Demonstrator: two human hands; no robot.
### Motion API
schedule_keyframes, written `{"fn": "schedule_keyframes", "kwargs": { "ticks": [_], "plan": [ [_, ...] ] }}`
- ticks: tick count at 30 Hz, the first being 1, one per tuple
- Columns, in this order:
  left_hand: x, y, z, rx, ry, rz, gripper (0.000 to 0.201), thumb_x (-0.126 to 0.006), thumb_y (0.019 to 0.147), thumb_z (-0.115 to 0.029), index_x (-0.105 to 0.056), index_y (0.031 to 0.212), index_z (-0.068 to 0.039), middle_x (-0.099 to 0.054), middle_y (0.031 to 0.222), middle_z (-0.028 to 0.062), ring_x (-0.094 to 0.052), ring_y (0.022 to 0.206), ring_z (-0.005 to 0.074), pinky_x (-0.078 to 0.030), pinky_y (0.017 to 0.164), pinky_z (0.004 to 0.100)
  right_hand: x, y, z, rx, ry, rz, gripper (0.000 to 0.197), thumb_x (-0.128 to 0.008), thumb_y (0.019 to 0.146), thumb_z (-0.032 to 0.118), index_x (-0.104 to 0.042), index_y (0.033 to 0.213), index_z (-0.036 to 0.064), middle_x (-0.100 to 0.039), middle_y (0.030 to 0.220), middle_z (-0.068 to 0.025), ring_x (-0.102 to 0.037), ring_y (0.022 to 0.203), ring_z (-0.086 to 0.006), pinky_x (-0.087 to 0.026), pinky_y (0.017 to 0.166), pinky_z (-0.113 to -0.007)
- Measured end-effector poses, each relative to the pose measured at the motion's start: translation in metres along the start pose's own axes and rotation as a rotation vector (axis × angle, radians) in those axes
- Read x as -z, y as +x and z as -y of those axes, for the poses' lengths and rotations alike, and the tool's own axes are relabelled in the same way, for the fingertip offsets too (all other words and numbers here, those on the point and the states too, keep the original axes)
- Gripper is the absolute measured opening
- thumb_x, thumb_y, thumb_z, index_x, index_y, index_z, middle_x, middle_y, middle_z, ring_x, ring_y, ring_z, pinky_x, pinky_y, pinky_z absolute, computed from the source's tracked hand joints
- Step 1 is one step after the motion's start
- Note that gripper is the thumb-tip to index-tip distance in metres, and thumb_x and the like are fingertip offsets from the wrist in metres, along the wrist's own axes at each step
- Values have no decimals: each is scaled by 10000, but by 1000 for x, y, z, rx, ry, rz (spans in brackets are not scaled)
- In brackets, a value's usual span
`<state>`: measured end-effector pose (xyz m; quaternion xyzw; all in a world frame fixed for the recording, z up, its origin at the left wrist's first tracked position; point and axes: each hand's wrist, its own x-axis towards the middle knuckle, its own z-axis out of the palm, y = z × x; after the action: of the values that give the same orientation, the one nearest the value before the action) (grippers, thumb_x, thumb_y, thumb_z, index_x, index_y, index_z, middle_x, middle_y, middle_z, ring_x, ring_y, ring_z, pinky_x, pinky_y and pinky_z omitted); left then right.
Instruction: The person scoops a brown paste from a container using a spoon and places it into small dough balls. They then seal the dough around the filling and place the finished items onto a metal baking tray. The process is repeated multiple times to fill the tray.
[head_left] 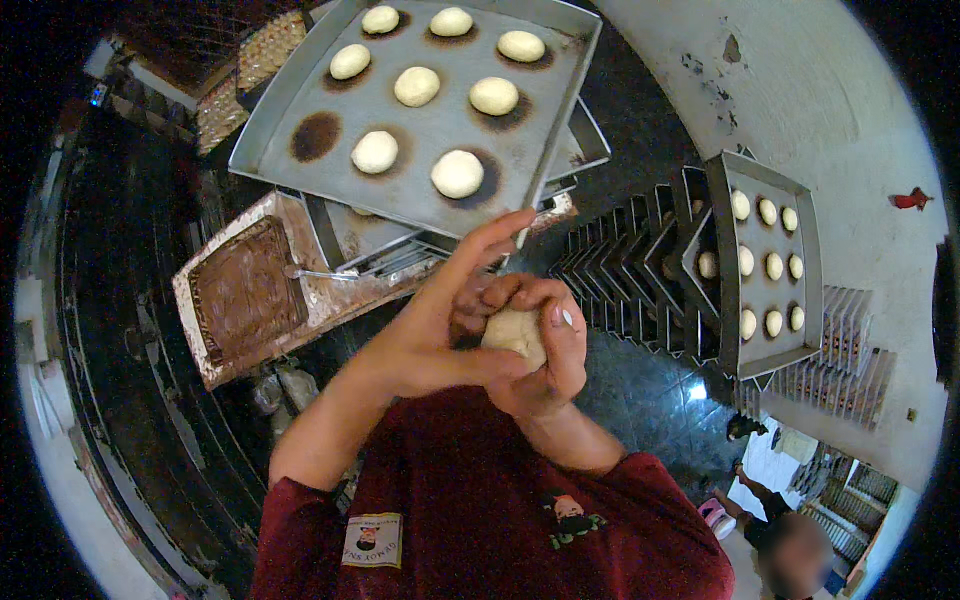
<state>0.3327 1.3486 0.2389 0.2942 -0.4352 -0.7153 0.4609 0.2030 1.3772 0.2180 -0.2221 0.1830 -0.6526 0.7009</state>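
Observation:
Between my two hands, in front of my chest, is a ball of pale dough (513, 338). My right hand (563, 368) cups it from the right with bent fingers. My left hand (425, 330) presses its thumb along the near side of the dough, while its index finger stretches up past the tray's corner; its other fingers are partly hidden behind the dough. Just beyond my hands, a metal baking tray (437, 126) carries several round dough balls (416, 87) in rows. A bare dark round mark (315, 137) shows on the tray's left side.
More metal trays (365, 232) lie beneath the top one. To the left, a shallow pan of brown paste (250, 280) has a metal-handled utensil (325, 273) on its edge. At right stands a tall stack of trays (768, 240) with dough balls. Another person (790, 550) is at lower right.

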Motion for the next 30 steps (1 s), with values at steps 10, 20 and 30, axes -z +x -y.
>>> {"fn": "schedule_keyframes", "kwargs": {
  "ticks": [10, 20, 30],
  "plan": [
    [224, -22, -72, -577, 1062, -597, 532, -804, 822, -246, -625, 1270, -23, -633, 1284, 157, -569, 1273, 353, -343, 1168, 485, -74, 99, -109, -97, -343, -95, 288, -545, 1055, 230, -644, 1118, -32, -666, 1183, -242, -661, 1154, -398, -517, 1035, -480],
    [300, -21, -54, -537, 1136, -517, 224, -799, 783, -215, -720, 972, -124, -724, 1049, 25, -637, 1109, 276, -270, 1204, 603, -86, 261, -229, 477, -2104, 835, 462, -615, 1000, 300, -607, 1317, -37, -573, 1401, -284, -545, 1325, -444, -497, 1064, -435],
    [311, -28, -72, -536, 997, -406, 87, -769, 826, -149, -732, 891, -105, -745, 1050, 8, -651, 1130, 253, -226, 1230, 603, -93, 272, -211, 36, -1663, 382, 457, -502, 1060, 280, -571, 1337, -76, -622, 1303, -330, -598, 1262, -450, -477, 1078, -466]
  ]
}}
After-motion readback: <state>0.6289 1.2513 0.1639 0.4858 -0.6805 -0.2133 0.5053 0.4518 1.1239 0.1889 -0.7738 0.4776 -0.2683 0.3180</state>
